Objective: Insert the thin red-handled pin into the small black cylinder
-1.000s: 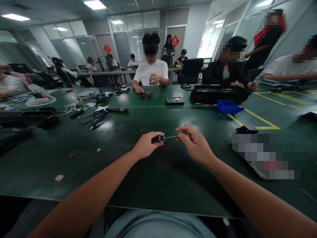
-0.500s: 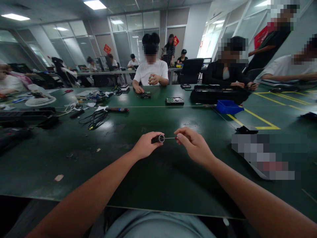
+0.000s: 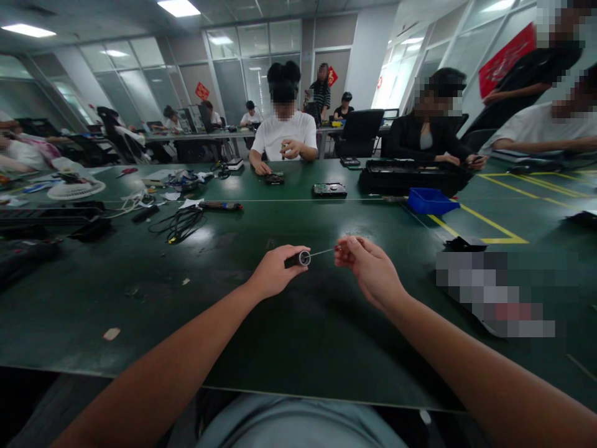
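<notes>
My left hand (image 3: 276, 272) is closed round a dark cylindrical part (image 3: 304, 258), whose round silver-rimmed end faces right. A thin metal screwdriver shaft (image 3: 323, 252) reaches from that end to the fingers of my right hand (image 3: 368, 264). My right hand is pinched on the screwdriver's reddish handle, mostly hidden by the fingers. The shaft's tip is at the round end; how far in it sits is too small to tell. Both hands are above the green table (image 3: 289, 336).
Black cables (image 3: 180, 223) and a pen-like tool (image 3: 221, 206) lie at the left. Beyond are a circuit-board device (image 3: 329, 190), a blue tray (image 3: 430, 201) and a long black casing (image 3: 413, 177). A person (image 3: 284, 134) sits opposite.
My right hand has turned and its fingers have shifted slightly up and right, so the shaft now slants upward. My left hand has barely moved. The standing person at far right has moved right.
</notes>
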